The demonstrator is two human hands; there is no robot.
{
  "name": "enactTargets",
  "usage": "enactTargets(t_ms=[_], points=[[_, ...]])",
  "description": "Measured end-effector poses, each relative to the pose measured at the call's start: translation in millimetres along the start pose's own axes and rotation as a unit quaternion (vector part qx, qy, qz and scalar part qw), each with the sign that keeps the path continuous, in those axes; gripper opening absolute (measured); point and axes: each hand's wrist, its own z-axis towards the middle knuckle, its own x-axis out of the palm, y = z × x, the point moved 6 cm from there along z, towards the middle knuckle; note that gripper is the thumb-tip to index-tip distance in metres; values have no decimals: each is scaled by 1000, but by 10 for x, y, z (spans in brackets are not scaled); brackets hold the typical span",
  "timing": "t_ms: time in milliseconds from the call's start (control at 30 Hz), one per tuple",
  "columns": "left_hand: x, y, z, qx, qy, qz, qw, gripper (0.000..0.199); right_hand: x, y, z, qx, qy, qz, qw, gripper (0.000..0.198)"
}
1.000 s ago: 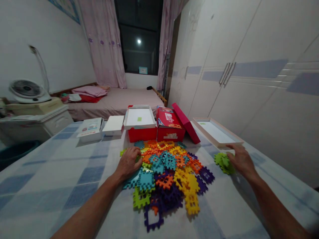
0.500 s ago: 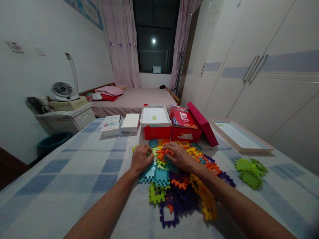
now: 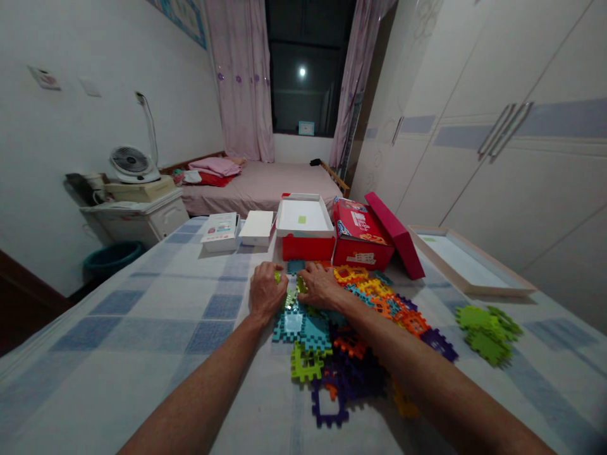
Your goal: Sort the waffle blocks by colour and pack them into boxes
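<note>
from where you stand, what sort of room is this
Most likely a bedroom: a bed with folded pink bedding, pink curtains at the window, and a wall of pale cupboards.

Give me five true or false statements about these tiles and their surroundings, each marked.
1. The left hand and right hand are both at the tile pile. True.
2. A separate green cluster lies left of the pile. False: the green tile cluster lies to its right.
3. A red lid leans against the printed red box. True.
4. The curtains are blue. False: the curtains are pink.
5. A purple square frame lies at the pile's near edge. True.
</note>
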Motion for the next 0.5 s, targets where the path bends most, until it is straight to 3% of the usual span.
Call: enactTargets(t_ms=[67, 233, 400, 500], points=[[-33, 88, 11, -22, -6, 35, 999, 16, -21, 17, 9, -8, 5, -3, 1000, 47], [-14, 181, 18, -30, 53, 72, 995, 20, -50, 32, 26, -24, 18, -9, 999, 42], [10, 148, 36, 10, 96, 50, 994, 28, -62, 37, 1, -35, 7, -22, 999, 34], [8, 149, 56, 17, 87, 11, 996, 31, -85, 51, 0, -60, -1, -26, 998, 30]])
